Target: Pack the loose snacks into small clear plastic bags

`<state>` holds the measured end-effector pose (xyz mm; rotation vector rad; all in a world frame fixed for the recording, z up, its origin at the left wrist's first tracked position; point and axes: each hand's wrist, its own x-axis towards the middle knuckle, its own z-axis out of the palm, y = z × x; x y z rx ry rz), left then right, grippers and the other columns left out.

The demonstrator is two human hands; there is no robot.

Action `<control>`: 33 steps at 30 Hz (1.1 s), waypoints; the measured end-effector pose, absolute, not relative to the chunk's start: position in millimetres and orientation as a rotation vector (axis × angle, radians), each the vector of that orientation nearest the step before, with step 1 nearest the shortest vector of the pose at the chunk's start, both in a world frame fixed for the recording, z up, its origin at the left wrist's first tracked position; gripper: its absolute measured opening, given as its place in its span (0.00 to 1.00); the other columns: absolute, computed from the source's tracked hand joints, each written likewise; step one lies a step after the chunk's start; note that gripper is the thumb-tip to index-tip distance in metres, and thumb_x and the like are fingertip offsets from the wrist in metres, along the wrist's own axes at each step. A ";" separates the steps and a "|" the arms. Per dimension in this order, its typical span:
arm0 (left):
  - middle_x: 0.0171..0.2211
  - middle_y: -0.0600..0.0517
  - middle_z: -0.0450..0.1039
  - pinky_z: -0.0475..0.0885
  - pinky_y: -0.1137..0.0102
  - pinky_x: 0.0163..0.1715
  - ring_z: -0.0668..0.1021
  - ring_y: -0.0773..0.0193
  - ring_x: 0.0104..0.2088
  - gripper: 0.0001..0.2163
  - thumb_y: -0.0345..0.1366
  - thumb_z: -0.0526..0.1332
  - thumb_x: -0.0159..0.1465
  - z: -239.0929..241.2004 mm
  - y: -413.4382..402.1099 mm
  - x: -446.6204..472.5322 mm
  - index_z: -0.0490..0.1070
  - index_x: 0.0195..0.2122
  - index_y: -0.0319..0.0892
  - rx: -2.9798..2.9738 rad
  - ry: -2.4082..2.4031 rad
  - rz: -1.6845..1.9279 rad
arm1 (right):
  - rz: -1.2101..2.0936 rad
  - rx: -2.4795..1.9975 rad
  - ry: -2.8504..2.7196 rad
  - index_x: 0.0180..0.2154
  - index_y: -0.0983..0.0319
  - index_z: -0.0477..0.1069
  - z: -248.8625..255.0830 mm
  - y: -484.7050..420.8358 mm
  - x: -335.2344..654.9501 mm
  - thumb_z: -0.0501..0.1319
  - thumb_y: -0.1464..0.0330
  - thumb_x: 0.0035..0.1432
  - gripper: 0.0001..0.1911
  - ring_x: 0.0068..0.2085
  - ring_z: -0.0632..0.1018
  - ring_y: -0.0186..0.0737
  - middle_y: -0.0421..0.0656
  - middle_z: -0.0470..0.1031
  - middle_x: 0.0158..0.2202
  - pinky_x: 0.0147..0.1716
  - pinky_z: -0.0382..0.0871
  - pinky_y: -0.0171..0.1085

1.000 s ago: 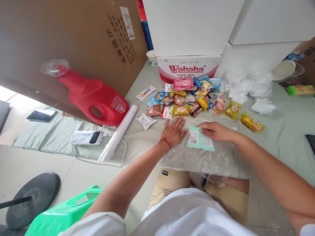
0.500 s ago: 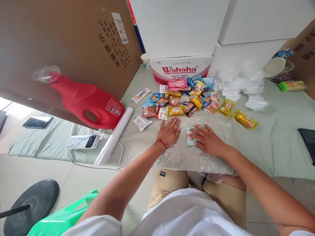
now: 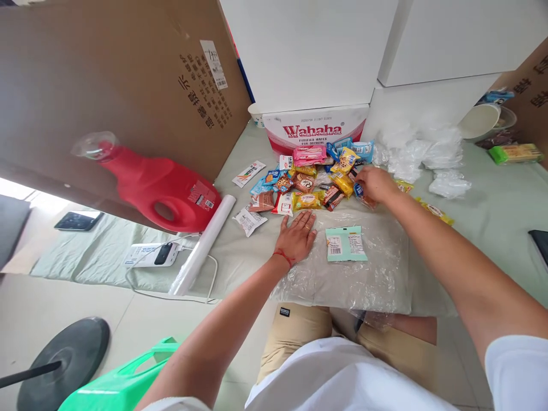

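- Now the right hand [image 3: 375,185] is covering snacks [image 3: 305,182]; its grip's hold, I can't tell.
- Left hand [image 3: 296,235] is lying flat, grip spread and empty, hiding some film [image 3: 342,285].

At the front edge of the table [image 3: 479,251], matt cloth [image 3: 246,262] is overlaid by glossy, crinkled plastic film [image 3: 381,285]; the mint packet [image 3: 346,244] is smoothly finished.

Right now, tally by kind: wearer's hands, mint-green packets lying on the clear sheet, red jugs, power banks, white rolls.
Hands: 2 (left hand, right hand)
Mint-green packet: 1
Red jug: 1
Power bank: 1
White roll: 1
Total: 6
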<state>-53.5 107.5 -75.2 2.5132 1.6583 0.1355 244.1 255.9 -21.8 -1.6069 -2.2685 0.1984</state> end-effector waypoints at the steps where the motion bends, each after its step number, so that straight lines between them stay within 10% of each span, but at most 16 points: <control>1: 0.75 0.49 0.52 0.46 0.44 0.72 0.58 0.57 0.74 0.26 0.45 0.42 0.76 -75.4 107.5 -53.4 0.54 0.74 0.47 2.511 1.658 0.143 | 0.181 -1.617 -2.215 0.43 0.64 0.81 -19.8 251.8 247.0 0.57 0.74 0.61 0.14 0.48 0.81 0.51 0.51 0.82 0.47 0.52 0.73 0.45; 12: 0.74 0.46 0.55 0.47 0.42 0.71 0.60 0.53 0.73 0.27 0.44 0.43 0.76 -76.6 108.4 -54.2 0.56 0.73 0.46 2.506 1.632 0.219 | 0.814 -1.019 -2.001 0.48 0.52 0.83 -44.4 90.4 240.9 0.59 0.70 0.66 0.16 0.51 0.82 0.43 0.42 0.83 0.51 0.52 0.76 0.45; 33: 0.74 0.45 0.55 0.47 0.44 0.72 0.60 0.55 0.73 0.26 0.45 0.43 0.76 -77.7 111.9 -58.1 0.56 0.73 0.46 2.435 1.606 0.269 | 0.579 -1.067 -2.494 0.66 0.57 0.67 -55.3 73.7 222.0 0.61 0.60 0.69 0.27 0.71 0.61 0.56 0.52 0.59 0.72 0.68 0.59 0.61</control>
